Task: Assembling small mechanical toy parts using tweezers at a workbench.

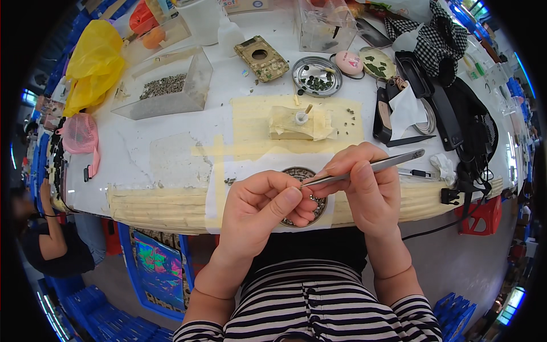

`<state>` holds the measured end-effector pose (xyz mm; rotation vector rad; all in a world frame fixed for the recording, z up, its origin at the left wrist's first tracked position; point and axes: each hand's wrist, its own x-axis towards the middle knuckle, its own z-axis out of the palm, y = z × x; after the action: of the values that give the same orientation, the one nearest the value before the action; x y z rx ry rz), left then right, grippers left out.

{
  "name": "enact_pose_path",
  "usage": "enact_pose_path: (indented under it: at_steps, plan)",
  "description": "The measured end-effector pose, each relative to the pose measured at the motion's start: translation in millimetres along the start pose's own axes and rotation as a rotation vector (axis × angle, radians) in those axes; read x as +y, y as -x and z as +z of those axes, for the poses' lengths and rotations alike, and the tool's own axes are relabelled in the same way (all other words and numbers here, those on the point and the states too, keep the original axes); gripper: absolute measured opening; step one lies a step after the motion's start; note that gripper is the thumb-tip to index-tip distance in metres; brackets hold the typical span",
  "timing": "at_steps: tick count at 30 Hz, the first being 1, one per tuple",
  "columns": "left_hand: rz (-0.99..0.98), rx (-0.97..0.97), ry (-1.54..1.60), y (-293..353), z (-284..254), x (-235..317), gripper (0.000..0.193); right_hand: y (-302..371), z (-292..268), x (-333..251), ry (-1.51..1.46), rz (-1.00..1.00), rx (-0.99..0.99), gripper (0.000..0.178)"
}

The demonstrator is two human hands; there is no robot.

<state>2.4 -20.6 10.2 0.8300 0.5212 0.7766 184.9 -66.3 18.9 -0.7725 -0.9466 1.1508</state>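
Note:
My right hand (373, 196) grips metal tweezers (396, 159) between thumb and fingers. Their tip points left and meets the pinched fingertips of my left hand (250, 211). Whatever tiny piece lies in that pinch is too small to make out. Below both hands is a round dish (324, 213) with small metallic parts, partly hidden by my fingers. A block wrapped in cream tape (279, 123) stands just beyond, with a short stick upright on it. Several tiny parts (350, 118) are scattered to its right.
Farther back are a camouflaged model vehicle hull (261, 58), a round tray (296, 80) of dark green pieces and a clear box (202, 85) of grey bits. Black pouches (447, 114) and a white tissue (443, 167) lie right. A person (51, 239) sits at far left.

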Motion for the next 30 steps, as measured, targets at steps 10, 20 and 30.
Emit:
enact_pose_path:
  at_steps: [10, 20, 30]
  plan:
    - [0.033, -0.003, -0.047, 1, 1, 4, 0.014, -3, -1, 3, -0.008, -0.018, 0.024, 0.03]
    - [0.169, 0.06, -0.167, -6, -9, 9, 0.012, -27, -6, 4, 0.395, -0.204, 0.154, 0.023]
    - [0.094, 0.027, -0.053, -5, -18, 10, 0.013, -34, -5, 12, 0.455, -0.206, 0.206, 0.023]
